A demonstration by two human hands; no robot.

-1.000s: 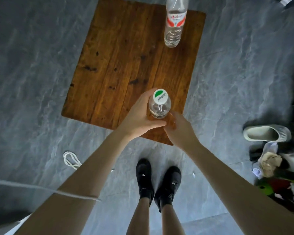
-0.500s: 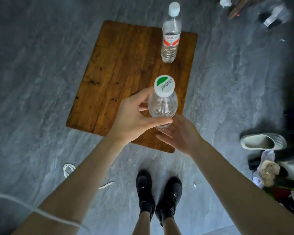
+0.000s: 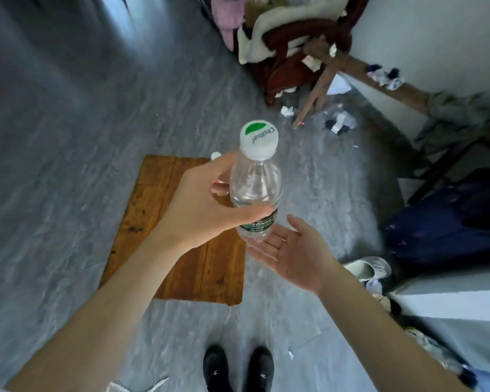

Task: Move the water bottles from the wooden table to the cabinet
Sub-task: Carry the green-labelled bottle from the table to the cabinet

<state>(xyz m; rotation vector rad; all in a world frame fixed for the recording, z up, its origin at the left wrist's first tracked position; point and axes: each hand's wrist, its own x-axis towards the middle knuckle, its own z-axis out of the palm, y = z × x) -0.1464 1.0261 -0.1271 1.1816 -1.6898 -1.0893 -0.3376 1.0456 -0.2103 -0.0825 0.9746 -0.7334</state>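
Holding: my left hand point(image 3: 207, 205) had the water bottle point(image 3: 255, 190) by its upper body, thumb across the near side above the dark label, fingers wrapped behind; bottle upright, clear of the wooden table point(image 3: 181, 233), white and green cap point(image 3: 259, 139) on.
Right hand: my right hand point(image 3: 292, 251) was spread flat, palm up, just under the bottle's base; I could not tell whether fingertips touched it.
Risk, slip: I judged the one-handed grip sat high on smooth, thin plastic; a loosened squeeze could let the bottle slide down, and the open palm below would have to catch it.
Risk, second bottle: only a white cap point(image 3: 215, 155) showed past my left hand, on the table's far edge; most of that bottle was hidden. A low swing could knock it over.
Risk, footing: floor clutter lay to the right, a pale slipper point(image 3: 368, 268) and a dark bag point(image 3: 447, 222); stepping that way while watching the bottle could trip me.
Risk, blur: frame edges were smeared, so distances were hard to read.
Arm pose: both forearms reached forward from the bottom corners, left wrist slightly bent inward, right wrist turned up.
Cabinet: not identifiable from this view.
Progress: I judged this bottle lifted, not yet carried.
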